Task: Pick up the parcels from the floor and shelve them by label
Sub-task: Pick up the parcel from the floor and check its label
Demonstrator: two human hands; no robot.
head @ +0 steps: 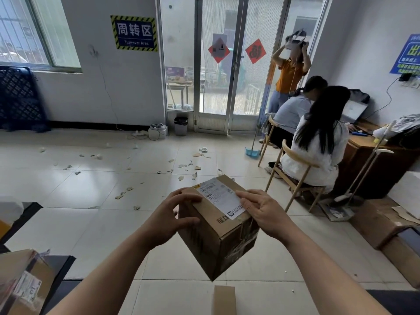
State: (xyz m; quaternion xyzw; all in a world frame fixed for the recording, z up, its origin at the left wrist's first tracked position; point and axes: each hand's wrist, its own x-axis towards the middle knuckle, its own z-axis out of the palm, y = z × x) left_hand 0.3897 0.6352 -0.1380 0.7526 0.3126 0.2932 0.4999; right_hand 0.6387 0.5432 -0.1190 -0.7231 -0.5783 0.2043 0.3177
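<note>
Brown cardboard at the far left first: another labelled parcel [21, 283] sits low in the corner on what looks like a dark surface, waiting its turn. Moving in, the left hand [169, 218] is up against the left face of the cardboard box [218, 242], fingers [188, 197] spread and curled over the top edge, thumb reaching across the near side, so it steadies more than it clamps. The box is off the floor, held in mid-air between both hands, tipped corner-down so its top leans toward the camera, likely to bring the print into reading range. And there it is, the white shipping label [221, 197] lying across the top face, text too small to make out from here. Over to the right hand [263, 211]: fingers pressed flat on the label's right edge and the box's top corner, bracing the far side. My read is that this is the label check, with shelving to come; no shelf is in view. Beyond, torn scraps [181, 165] litter the tiled floor [91, 178], and people sit at a table [368, 142] on the right.
</note>
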